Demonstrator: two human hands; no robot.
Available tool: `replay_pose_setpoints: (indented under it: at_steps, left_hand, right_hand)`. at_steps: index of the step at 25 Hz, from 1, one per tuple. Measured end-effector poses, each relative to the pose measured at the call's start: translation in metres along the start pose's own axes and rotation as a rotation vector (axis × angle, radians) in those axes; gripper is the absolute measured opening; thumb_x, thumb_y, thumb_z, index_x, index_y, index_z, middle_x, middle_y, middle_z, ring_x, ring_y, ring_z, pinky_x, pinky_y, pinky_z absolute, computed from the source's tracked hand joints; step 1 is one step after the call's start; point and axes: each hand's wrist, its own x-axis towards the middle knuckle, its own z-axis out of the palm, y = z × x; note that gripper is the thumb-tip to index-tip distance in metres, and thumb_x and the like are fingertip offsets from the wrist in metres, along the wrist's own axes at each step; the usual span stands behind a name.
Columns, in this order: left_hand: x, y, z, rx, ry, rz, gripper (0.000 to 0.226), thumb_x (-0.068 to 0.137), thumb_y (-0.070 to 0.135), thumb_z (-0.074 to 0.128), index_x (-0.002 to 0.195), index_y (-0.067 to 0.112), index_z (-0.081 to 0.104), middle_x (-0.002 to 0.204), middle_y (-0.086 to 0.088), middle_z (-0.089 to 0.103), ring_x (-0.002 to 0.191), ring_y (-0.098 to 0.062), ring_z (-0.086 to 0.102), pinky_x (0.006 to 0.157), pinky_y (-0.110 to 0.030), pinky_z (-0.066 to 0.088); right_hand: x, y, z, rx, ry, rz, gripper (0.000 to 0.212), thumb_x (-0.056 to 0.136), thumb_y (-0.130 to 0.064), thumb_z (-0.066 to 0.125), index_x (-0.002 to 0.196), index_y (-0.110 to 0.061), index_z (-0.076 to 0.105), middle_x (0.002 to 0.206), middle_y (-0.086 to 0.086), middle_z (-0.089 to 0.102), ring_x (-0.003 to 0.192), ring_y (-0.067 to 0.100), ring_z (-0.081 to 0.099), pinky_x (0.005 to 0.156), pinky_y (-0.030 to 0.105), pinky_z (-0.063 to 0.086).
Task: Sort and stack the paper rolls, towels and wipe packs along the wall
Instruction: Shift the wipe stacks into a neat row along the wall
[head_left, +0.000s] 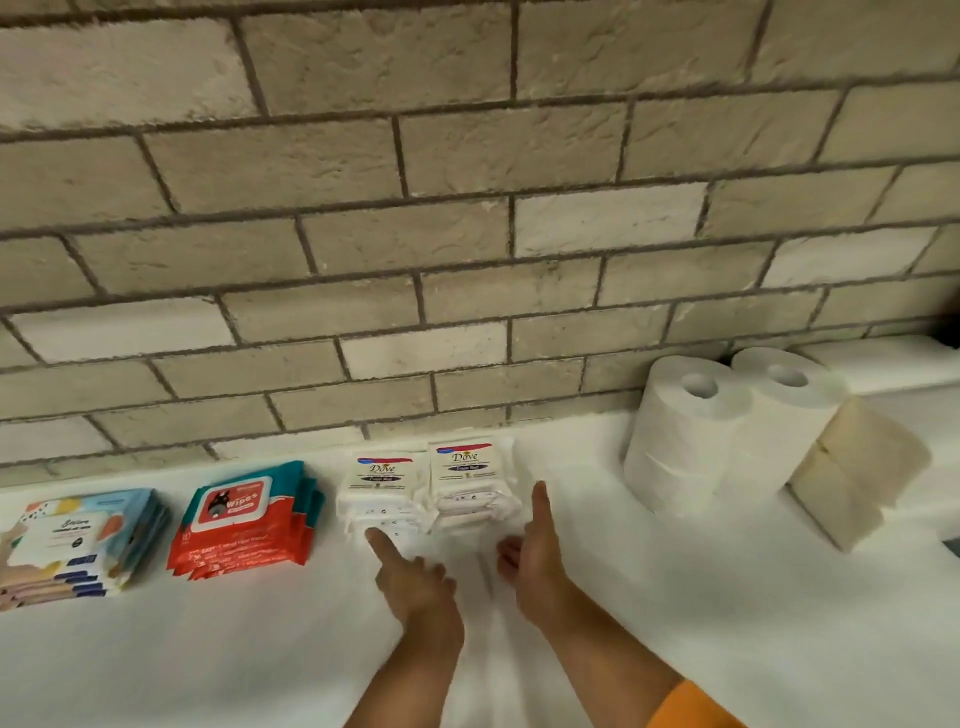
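Observation:
Along the brick wall stand two stacks of white Dove wipe packs, a left stack (378, 488) and a right stack (470, 480). My left hand (410, 574) points with a straight index finger that touches the front of the left stack, the other fingers curled. My right hand (532, 551) sits just right of the right stack's front corner, thumb straight up, fingers curled under and holding nothing. Further left lie a stack of red and teal wipe packs (244, 519) and a stack of multicoloured wipe packs (78, 540). Two columns of white paper rolls (727, 431) stand at the right.
A stack of cream folded towels (857, 473) leans against the rolls at the far right. Everything lies on a white cloth-covered surface (208, 649). The beige brick wall (467, 208) runs behind. An orange sleeve (691, 709) shows on my right arm.

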Motion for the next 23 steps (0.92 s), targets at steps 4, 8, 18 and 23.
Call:
replay_pose_setpoints:
  at_steps: [4, 8, 18, 23]
  left_hand:
    - [-0.037, -0.079, 0.007, 0.277, -0.147, 0.203, 0.025, 0.100, 0.026, 0.057, 0.091, 0.004, 0.063, 0.078, -0.016, 0.058, 0.068, -0.026, 0.054, 0.064, -0.035, 0.045]
    - [-0.040, -0.124, 0.047, 0.801, -0.515, 0.225, 0.009, 0.088, 0.015, 0.072, 0.095, 0.014, 0.066, 0.087, -0.004, 0.066, 0.074, -0.017, 0.059, 0.066, -0.021, 0.045]
    - [-0.046, -0.143, 0.176, 1.046, -0.666, 0.381, 0.128, 0.056, 0.042, 0.096, 0.157, 0.024, 0.020, 0.157, -0.008, 0.036, 0.140, -0.026, 0.043, 0.106, -0.033, 0.041]
    - [-0.032, -0.138, 0.186, 0.996, -0.728, 0.460, 0.120, 0.042, 0.045, 0.097, 0.145, 0.033, 0.036, 0.142, 0.004, 0.052, 0.127, -0.020, 0.053, 0.088, -0.026, 0.050]
  right_hand:
    - [-0.008, -0.007, -0.088, -0.004, 0.385, -0.267, 0.019, 0.099, -0.027, 0.059, 0.092, -0.010, 0.064, 0.078, 0.012, 0.066, 0.062, 0.022, 0.060, 0.069, 0.040, 0.054]
    - [0.010, -0.056, -0.184, -0.146, 0.606, -0.398, 0.025, 0.090, -0.025, 0.064, 0.114, -0.021, 0.059, 0.101, 0.006, 0.070, 0.089, 0.028, 0.069, 0.093, 0.049, 0.055]
    - [0.076, -0.163, -0.268, -0.486, 0.454, -0.573, 0.088, 0.061, -0.040, 0.095, 0.136, -0.021, 0.052, 0.130, -0.003, 0.066, 0.116, 0.022, 0.064, 0.099, 0.050, 0.054]
    - [0.076, -0.158, -0.257, -0.522, 0.391, -0.642, 0.078, 0.056, -0.047, 0.097, 0.123, -0.032, 0.060, 0.118, -0.011, 0.071, 0.107, 0.014, 0.068, 0.092, 0.043, 0.057]
